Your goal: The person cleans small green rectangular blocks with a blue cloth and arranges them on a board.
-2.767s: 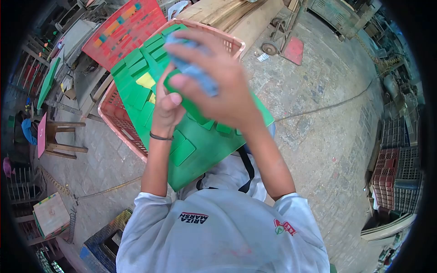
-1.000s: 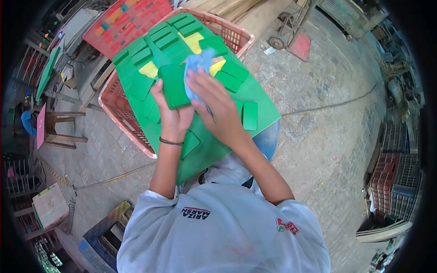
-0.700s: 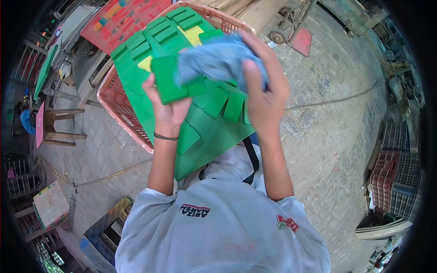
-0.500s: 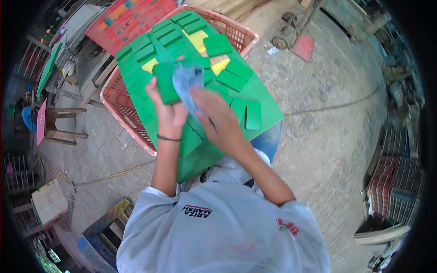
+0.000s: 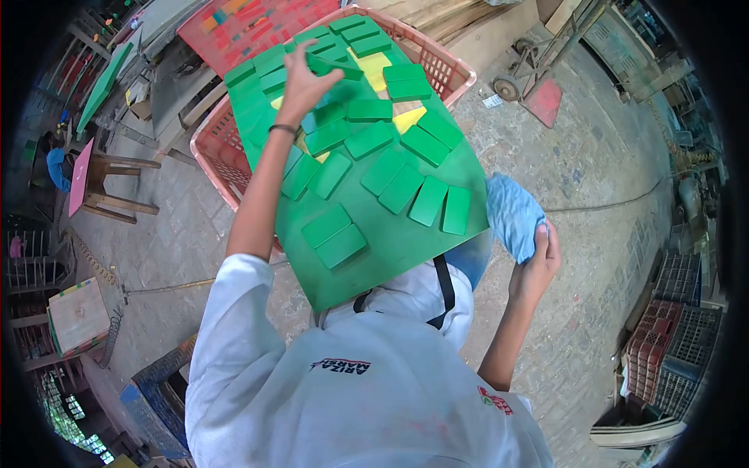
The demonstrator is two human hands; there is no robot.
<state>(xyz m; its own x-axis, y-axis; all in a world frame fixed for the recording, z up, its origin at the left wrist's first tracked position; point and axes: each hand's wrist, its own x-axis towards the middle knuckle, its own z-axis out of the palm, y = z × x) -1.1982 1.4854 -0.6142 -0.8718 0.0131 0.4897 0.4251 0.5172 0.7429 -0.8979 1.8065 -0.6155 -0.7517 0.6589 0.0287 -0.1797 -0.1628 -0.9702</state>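
My left hand [image 5: 303, 87] is over the upper part of a green board [image 5: 312, 273], its thumb and fingers spread at one end of a green block [image 5: 337, 67]. Whether they touch that block is hard to tell. Many flat green rectangular blocks lie on the board, some in pairs, such as a block [image 5: 342, 246] near the lower edge. Yellow and bare patches show between them. Off the board's right corner, my right hand [image 5: 538, 261] grips a crumpled light-blue cloth [image 5: 515, 214].
A pink plastic basket [image 5: 211, 156] stands under the board. Beyond it is a red panel [image 5: 250, 35] with coloured pieces. A wooden stool [image 5: 117, 183] is at left, a wheeled cart [image 5: 507, 87] at upper right, and stacked crates [image 5: 671, 343] at far right.
My hands have moved apart: the left up over the board, the right away to the right with the cloth. The green block that my left hand held is no longer in its palm.
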